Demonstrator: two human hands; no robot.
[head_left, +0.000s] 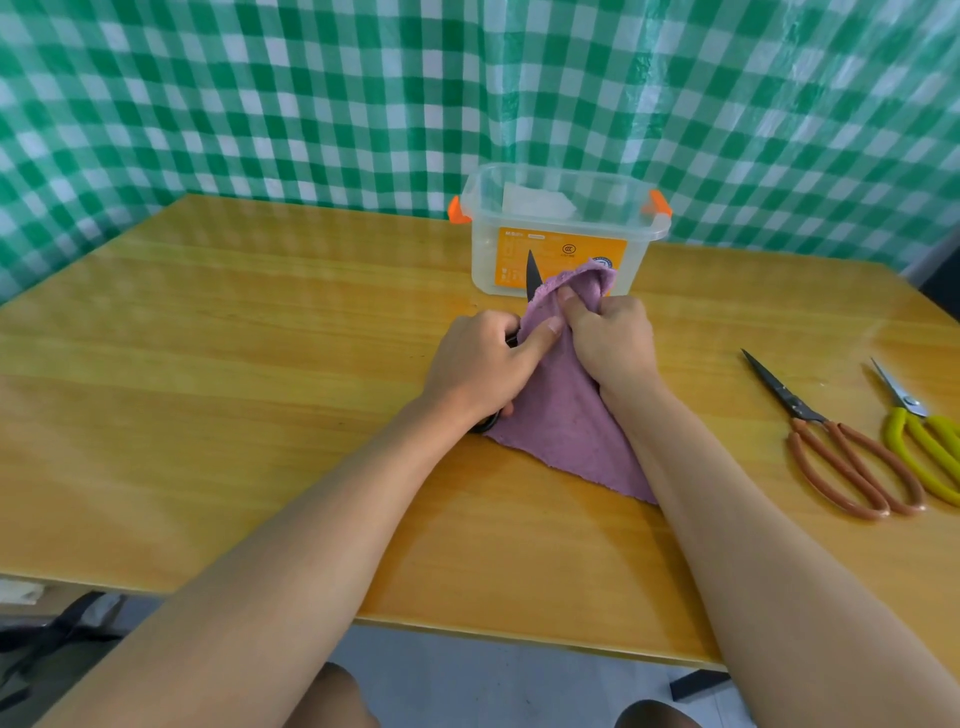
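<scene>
One pair of black scissors stands mid-table, blade tip pointing away from the person and mostly wrapped in a purple cloth. The left hand curls around the handles, thumb pressing the cloth. The right hand grips the cloth bunched over the blades. Just behind stands a clear plastic box. Well to the right on the wooden table lie brown-handled scissors and yellow-handled scissors.

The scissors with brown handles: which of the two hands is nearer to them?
Right. The right hand, gripping the purple cloth, sits left of the brown-handled scissors without touching them; the left hand, holding black scissors, is farther left, beyond the cloth.
</scene>
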